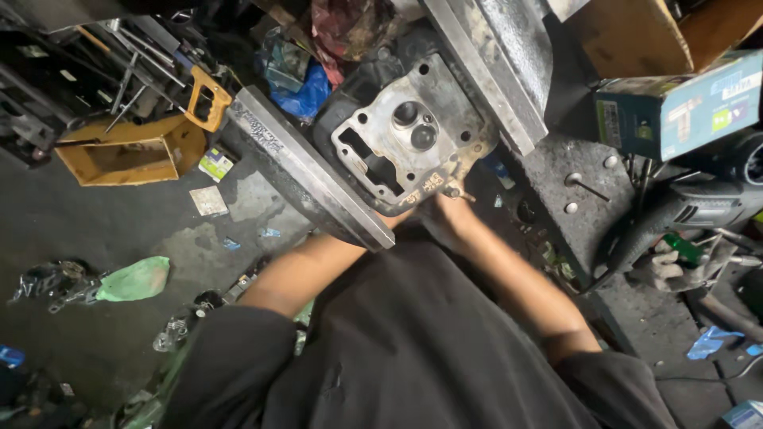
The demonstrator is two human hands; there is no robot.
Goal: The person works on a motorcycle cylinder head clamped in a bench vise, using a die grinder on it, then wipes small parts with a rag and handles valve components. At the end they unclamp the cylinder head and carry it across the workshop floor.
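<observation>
Gripping grey engine head (409, 135), hands (445, 208) beneath, teal box (683, 107) right

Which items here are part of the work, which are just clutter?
In use: grey metal cylinder head, clamped between steel vise jaws; right hand at its lower edge; left hand hidden under the vise.
Lying about: yellow-handled saw, blue cardboard box, green rag.

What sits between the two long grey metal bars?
In the head view, a grey metal engine block with round ports sits between the left bar and right bar.
</observation>
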